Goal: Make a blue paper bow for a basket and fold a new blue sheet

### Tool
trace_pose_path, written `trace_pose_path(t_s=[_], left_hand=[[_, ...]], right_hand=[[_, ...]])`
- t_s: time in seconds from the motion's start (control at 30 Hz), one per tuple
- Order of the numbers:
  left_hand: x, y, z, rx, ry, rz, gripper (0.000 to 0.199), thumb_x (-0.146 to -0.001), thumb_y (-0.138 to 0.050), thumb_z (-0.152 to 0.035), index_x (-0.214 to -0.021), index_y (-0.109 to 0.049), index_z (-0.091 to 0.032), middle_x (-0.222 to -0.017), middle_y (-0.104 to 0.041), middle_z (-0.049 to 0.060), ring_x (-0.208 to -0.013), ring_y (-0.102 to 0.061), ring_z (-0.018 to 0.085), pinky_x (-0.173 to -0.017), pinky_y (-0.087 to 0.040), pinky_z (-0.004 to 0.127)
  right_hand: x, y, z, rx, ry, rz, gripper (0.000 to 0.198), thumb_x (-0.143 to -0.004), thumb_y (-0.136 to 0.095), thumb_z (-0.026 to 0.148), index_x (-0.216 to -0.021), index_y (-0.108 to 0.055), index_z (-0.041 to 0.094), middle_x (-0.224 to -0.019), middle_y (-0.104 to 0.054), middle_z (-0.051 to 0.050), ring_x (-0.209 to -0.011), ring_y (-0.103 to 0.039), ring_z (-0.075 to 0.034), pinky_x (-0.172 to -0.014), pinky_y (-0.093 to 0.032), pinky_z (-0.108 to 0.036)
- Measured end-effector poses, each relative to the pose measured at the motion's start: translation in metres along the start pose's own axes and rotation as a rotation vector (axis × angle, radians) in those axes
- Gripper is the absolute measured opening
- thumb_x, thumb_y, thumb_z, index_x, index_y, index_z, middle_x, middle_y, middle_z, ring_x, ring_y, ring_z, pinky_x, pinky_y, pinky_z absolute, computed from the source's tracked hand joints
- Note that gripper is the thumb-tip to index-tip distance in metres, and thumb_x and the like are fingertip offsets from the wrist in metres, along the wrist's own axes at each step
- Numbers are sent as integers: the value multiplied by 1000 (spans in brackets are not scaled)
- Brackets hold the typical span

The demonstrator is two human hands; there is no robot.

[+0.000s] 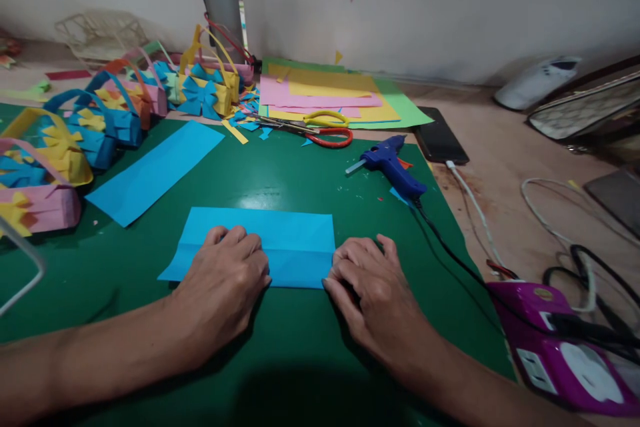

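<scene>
A blue sheet of paper (pixel 300 233) lies lengthwise before me on the green table mat (pixel 280 333), with a crease running along its length. My left hand (pixel 227 277) is closed over its near edge, fingers curled down and thumb at the front. At the near right corner, my right hand (pixel 373 283) pinches the sheet between thumb and fingers. The paper's left end lifts slightly off the mat. A second blue strip of paper (pixel 157 172) lies flat and slanted, farther off to the left.
Small paper baskets (pixel 113 127) with flowers line the left side. Scissors (pixel 320 130) lie before stacked coloured paper (pixel 325 93). On the right are a blue glue gun (pixel 393 163) with its cord, a phone (pixel 440 137) and a purple power strip (pixel 560 347).
</scene>
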State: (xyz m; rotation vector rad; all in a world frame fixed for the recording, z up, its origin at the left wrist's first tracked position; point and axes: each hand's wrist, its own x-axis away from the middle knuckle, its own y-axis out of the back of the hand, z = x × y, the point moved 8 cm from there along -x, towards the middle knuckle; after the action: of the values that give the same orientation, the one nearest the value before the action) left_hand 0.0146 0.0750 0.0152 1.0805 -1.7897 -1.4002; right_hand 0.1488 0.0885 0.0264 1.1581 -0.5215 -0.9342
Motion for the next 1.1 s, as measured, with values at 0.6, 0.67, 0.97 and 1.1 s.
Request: trace_pose_path(t_s=[0.6, 0.67, 0.97, 1.1], left_hand=[[-1, -2, 4, 24, -11, 49, 30, -91, -36, -22, -69, -56, -18, -75, -54, 6, -75, -44, 21, -74, -30, 41], [-1, -3, 4, 27, -9, 49, 30, -92, -36, -22, -69, -56, -18, -76, -54, 6, -75, -45, 22, -75, -31, 42], [-1, -3, 5, 30, -5, 49, 30, -91, -37, -23, -68, -56, -18, -74, -53, 5, -73, -44, 21, -73, -30, 41], [-1, -3, 5, 25, -3, 61, 30, -92, -36, -22, -69, -55, -18, -75, -53, 5, -74, -44, 21, -72, -29, 40]], right_hand=[[-1, 4, 1, 7, -17, 42, 21, -84, -42, 12, -66, -50, 18, -80, -55, -6, -80, -46, -19, -84, -29, -41], [-1, 4, 2, 5, -15, 39, 21, -84, -42, 11, -66, -50, 18, -79, -55, -6, -80, -46, -19, -84, -28, -42], [0, 1, 2, 13, -16, 37, 22, -85, -42, 11, -66, -51, 17, -81, -56, -7, -80, -47, -20, -84, -29, -42], [0, 2, 3, 29, 4, 17, 24, -85, -42, 11, -65, -52, 17, -82, -57, -7, -80, -48, -19, -83, -30, -41]])
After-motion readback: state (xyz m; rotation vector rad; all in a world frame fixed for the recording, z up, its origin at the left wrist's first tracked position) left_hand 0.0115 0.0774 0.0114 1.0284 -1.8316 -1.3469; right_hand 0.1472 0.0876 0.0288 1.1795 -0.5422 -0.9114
